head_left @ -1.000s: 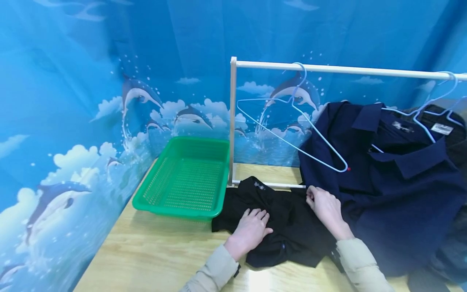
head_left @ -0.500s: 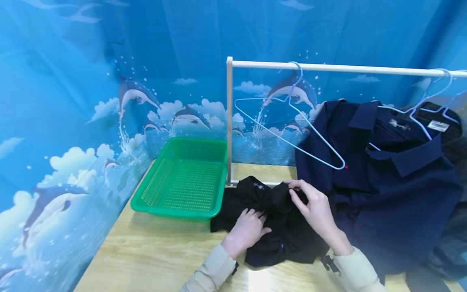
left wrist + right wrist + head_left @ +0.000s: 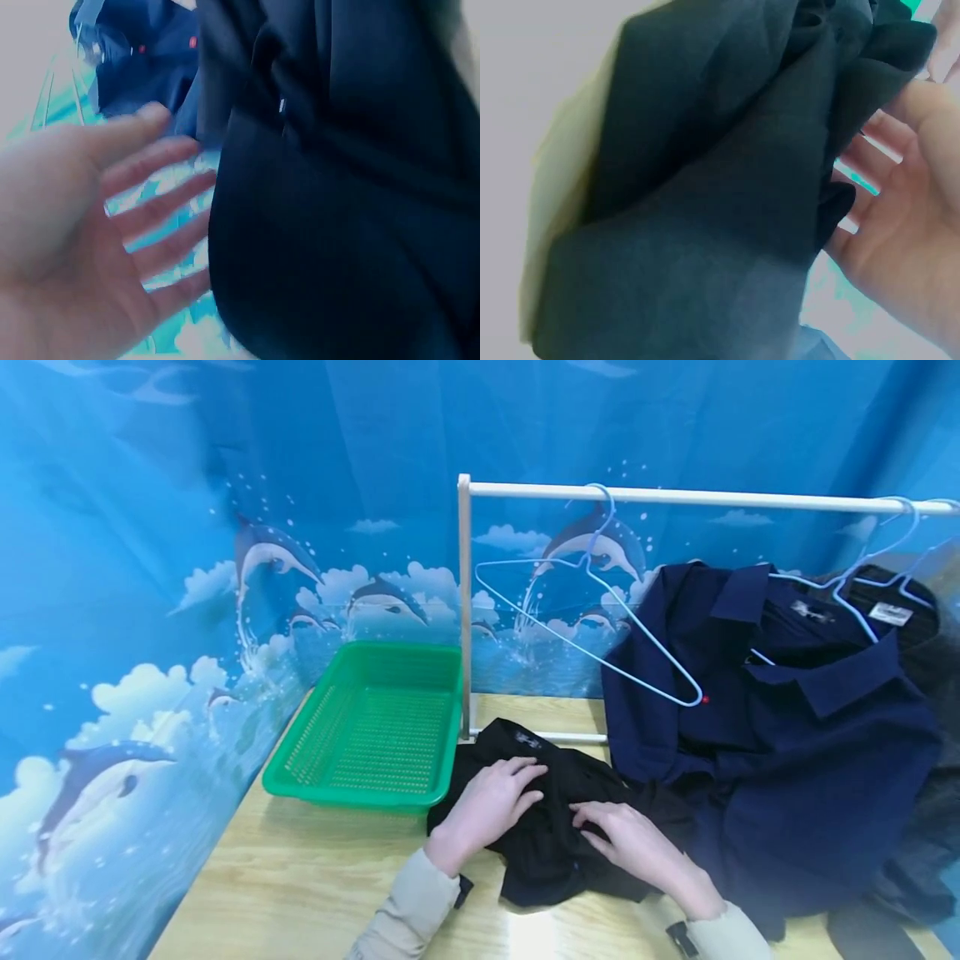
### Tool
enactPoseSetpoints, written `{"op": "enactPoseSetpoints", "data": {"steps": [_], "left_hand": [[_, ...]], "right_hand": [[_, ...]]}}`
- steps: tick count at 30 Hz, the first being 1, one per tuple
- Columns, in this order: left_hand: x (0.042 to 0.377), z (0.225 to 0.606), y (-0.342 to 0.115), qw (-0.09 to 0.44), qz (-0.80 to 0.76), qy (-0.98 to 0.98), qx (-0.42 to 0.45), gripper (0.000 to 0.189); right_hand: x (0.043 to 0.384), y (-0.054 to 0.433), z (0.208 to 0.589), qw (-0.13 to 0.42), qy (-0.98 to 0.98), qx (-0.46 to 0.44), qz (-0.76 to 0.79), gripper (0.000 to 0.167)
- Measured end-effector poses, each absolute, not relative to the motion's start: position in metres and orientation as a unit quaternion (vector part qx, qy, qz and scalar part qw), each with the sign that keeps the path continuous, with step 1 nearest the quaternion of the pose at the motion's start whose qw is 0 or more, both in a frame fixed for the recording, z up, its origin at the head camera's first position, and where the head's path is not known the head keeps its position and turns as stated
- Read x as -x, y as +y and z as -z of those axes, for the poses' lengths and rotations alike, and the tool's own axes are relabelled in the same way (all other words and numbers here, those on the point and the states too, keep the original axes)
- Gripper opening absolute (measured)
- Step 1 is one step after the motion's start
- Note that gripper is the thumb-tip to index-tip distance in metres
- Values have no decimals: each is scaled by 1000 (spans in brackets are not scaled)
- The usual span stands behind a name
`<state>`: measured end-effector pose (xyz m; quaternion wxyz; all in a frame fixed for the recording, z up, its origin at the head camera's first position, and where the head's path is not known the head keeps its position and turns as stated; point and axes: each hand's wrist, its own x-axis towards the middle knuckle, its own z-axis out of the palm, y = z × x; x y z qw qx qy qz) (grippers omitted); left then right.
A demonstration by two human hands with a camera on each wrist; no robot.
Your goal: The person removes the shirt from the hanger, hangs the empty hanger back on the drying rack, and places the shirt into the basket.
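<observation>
A black shirt [image 3: 555,852] lies crumpled on the table, its neck label facing up near the rack. Over the shirt's left part is my left hand [image 3: 491,802], its fingers loosely bent and slightly spread. In the left wrist view those fingers [image 3: 161,202] hold nothing, with the dark cloth [image 3: 337,210] beside them. My right hand [image 3: 630,843] is at the middle of the shirt, thumb and forefinger pinching a fold. The right wrist view has its fingers [image 3: 866,165] partly hidden behind the black cloth [image 3: 720,187].
A green plastic basket [image 3: 367,793] stands left of the shirt. Behind it is a white rack with a top rail [image 3: 712,497] and a bare blue hanger [image 3: 637,622]. A navy shirt [image 3: 817,760] and a black garment [image 3: 918,643] hang at the right.
My right hand has drawn cloth leftward from the shirt's right side, then come down toward its middle. My left hand has lifted from pressing the shirt and moved slightly left and up.
</observation>
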<state>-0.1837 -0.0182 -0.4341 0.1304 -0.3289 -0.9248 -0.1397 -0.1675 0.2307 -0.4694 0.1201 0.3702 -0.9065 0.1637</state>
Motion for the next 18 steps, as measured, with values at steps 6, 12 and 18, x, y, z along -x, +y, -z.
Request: {"op": "enactPoseSetpoints", "data": {"steps": [6, 12, 18], "left_hand": [[175, 446, -2, 66, 102, -916, 382, 40], [171, 452, -1, 39, 79, -930, 356, 36], [171, 455, -3, 25, 75, -929, 362, 37]], "right_hand": [[159, 248, 455, 176, -908, -348, -156, 27], [151, 298, 448, 160, -951, -239, -114, 91], [138, 315, 469, 51, -978, -191, -71, 111]]}}
